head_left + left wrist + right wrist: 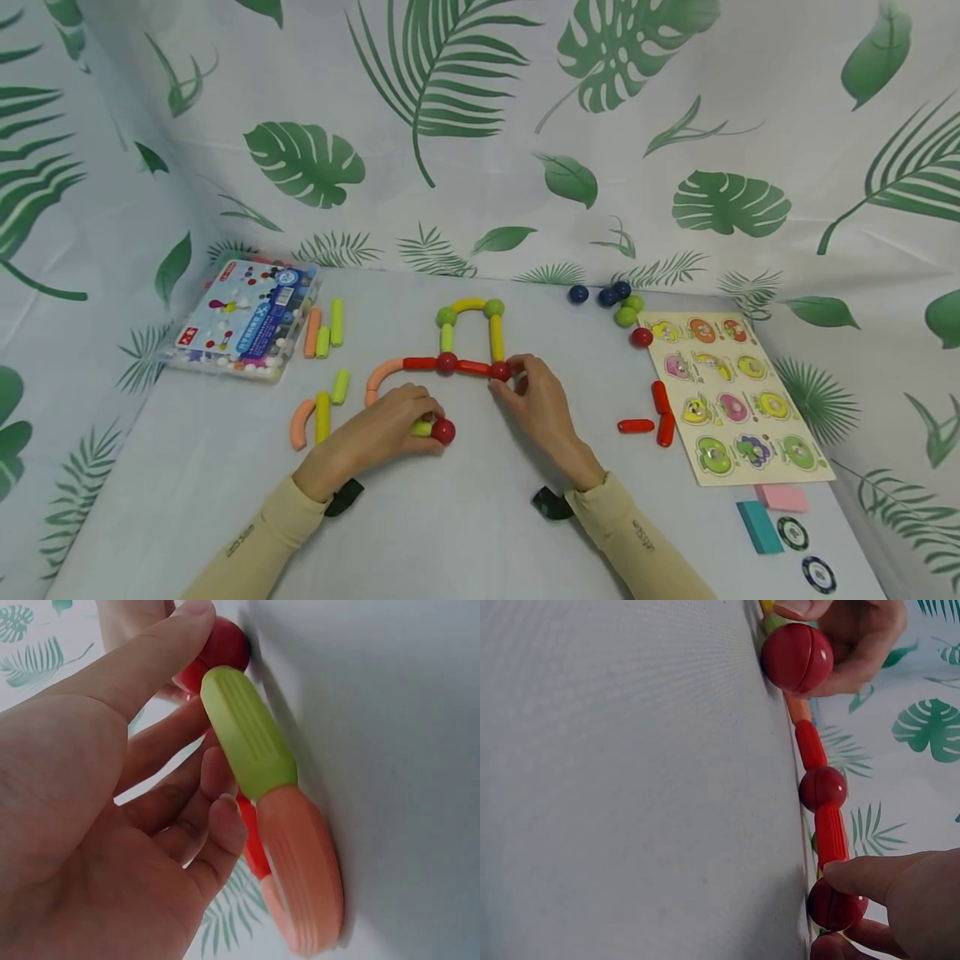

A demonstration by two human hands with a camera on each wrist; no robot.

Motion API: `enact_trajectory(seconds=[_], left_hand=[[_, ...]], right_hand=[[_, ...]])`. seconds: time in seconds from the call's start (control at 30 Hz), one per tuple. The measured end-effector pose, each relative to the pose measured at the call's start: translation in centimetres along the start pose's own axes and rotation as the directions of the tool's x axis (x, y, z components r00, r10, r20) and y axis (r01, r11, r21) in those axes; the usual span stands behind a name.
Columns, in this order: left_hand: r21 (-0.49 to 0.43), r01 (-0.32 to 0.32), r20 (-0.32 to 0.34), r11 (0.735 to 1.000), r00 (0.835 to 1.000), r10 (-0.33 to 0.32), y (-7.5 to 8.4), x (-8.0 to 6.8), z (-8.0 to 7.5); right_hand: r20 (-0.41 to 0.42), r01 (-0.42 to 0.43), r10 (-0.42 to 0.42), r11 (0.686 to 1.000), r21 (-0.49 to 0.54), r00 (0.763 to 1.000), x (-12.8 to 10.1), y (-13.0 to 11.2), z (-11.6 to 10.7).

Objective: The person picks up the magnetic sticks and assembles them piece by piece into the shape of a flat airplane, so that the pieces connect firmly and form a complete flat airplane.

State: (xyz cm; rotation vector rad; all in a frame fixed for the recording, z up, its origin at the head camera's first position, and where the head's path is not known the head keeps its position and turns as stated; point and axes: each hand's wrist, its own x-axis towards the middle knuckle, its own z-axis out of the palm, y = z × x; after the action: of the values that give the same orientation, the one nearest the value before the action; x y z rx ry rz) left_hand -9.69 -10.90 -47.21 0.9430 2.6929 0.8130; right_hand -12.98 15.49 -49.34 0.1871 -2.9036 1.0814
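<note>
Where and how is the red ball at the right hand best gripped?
I'd pinch the red ball around its right half, coming from the right like the right hand: a red stick sits against its left and a yellow stick against its far side, leaving the right without sticks.

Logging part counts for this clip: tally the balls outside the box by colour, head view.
Red balls: 4
Green balls: 4
Dark blue balls: 3
Total: 11
</note>
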Motion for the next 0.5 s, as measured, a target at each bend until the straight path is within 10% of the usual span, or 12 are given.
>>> enact_trajectory(seconds=[0.33,0.5], left_hand=[[-0.076,0.073,-0.100,0.994,0.992,-0.081,-1.7,-1.8,-2.8],[-0.122,0.183,-0.190,0.975,0.960,-0.204,-4.4,-4.3,-5.2]], right_hand=[[0.023,-0.016,0.016,1.000,0.007,1.000,-0.1,0.3,-0.3],[0.025,-0.016,0.015,1.000,0.022,1.000,-0.3,0.4,-0.2]])
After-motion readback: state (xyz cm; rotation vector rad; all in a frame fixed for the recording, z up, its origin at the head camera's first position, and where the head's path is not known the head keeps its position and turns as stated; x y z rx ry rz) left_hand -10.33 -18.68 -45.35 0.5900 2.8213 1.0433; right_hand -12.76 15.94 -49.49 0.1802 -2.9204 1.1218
